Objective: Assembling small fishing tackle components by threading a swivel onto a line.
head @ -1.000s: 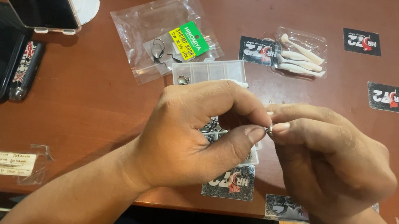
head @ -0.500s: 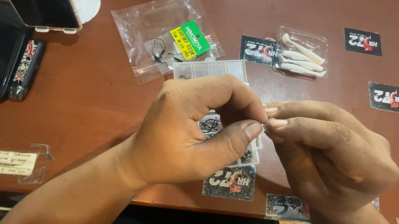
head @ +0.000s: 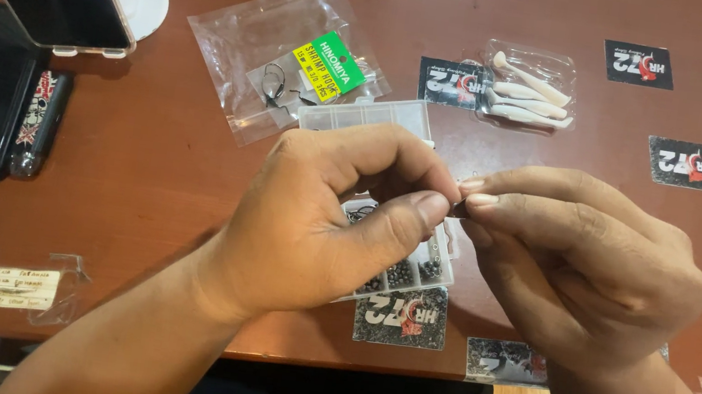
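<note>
Dark, tiny metal fishing piece (head: 457, 208): pinched between fingertips of left hand (head: 329, 221) and right hand (head: 580, 257), both closed on it, above clear plastic compartment box (head: 380, 119) on brown wooden table (head: 155, 160). Likely light, stiff, slippery; hold by fingertip pinch.

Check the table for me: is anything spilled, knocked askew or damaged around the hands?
Nothing stands out. The clear compartment box lies flat under the left hand and right hand, its small dark weights inside their cells. The hook bag and pack of white soft lures lie intact.
</note>
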